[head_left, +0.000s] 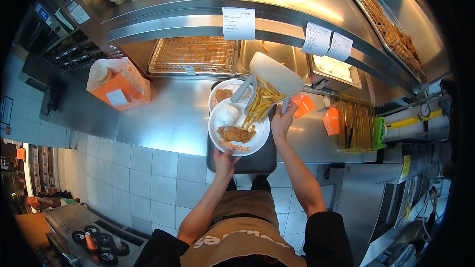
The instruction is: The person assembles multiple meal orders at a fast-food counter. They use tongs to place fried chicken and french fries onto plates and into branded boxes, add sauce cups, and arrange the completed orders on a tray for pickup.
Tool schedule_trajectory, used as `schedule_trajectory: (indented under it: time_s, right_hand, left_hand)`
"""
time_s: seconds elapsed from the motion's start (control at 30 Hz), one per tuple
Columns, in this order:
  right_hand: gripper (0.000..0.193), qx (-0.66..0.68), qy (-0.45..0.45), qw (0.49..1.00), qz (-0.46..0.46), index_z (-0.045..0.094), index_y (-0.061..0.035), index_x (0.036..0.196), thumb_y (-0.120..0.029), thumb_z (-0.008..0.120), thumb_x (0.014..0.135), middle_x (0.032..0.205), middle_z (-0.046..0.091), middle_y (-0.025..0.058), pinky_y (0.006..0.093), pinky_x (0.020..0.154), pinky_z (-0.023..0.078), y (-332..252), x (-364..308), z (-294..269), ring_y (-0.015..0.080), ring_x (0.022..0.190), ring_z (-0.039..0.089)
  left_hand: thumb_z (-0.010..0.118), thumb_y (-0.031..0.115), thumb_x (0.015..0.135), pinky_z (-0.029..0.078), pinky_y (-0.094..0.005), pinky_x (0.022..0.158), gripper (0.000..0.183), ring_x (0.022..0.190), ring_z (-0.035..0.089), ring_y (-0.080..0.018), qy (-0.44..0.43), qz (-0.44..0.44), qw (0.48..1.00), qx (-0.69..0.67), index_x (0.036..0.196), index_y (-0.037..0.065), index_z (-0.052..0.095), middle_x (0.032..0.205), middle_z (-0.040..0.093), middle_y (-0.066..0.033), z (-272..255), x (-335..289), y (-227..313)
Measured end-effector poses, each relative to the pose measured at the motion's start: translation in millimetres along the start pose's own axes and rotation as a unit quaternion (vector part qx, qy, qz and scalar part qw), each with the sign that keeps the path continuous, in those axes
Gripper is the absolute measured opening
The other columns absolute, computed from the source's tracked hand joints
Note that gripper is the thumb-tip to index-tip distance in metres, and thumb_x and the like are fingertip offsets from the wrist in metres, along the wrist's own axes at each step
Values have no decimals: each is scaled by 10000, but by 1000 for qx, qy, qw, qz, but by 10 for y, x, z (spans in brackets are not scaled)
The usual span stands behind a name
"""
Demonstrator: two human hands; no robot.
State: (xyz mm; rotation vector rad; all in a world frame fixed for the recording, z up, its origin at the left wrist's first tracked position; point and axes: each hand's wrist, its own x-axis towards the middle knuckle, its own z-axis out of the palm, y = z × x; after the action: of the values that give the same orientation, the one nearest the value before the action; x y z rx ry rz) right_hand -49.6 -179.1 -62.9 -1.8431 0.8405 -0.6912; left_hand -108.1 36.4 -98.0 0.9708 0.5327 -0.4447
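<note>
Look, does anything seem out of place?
Yes, the black tray sticks out past the front edge of the counter, below the plate. It looks odd because that part isn't over the counter.

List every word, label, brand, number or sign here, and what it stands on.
Wording is left uncopied.
Front white plate: large orange lettering, legible.
Rear white plate: orange lettering, partly hidden.
Brown apron: white lettering, inverted, partly hidden.
Three hanging paper slips: print too small to read.
Orange paper bag: white label, too small to read.
Rightmost orange carton: pale print, blurred.
</note>
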Motion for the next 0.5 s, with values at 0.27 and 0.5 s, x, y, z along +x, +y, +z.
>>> schedule_trajectory:
  time_s: [0.27, 0.5]
  right_hand:
    - [389, 1, 26, 999, -28, 382, -38, 1244, -72, 592, 919, 1033, 625, 262, 490, 824, 456, 83, 101, 66, 450, 955, 629]
    - [363, 21, 22, 999, -42, 390, -42, 1225, -75, 586, 922, 1031, 627, 249, 478, 836, 459, 55, 170, 106, 439, 959, 630]
  left_hand:
    - [438, -70, 829, 634, -440, 723, 579, 1007, 659, -273, -19, -8, 1000, 11, 1379, 103, 382, 1201, 585, -135, -143, 38, 56]
    - [444, -67, 825, 649, -429, 700, 554, 957, 673, -250, -44, -11, 999, 20, 1355, 89, 405, 1149, 603, -132, -291, 112, 61]
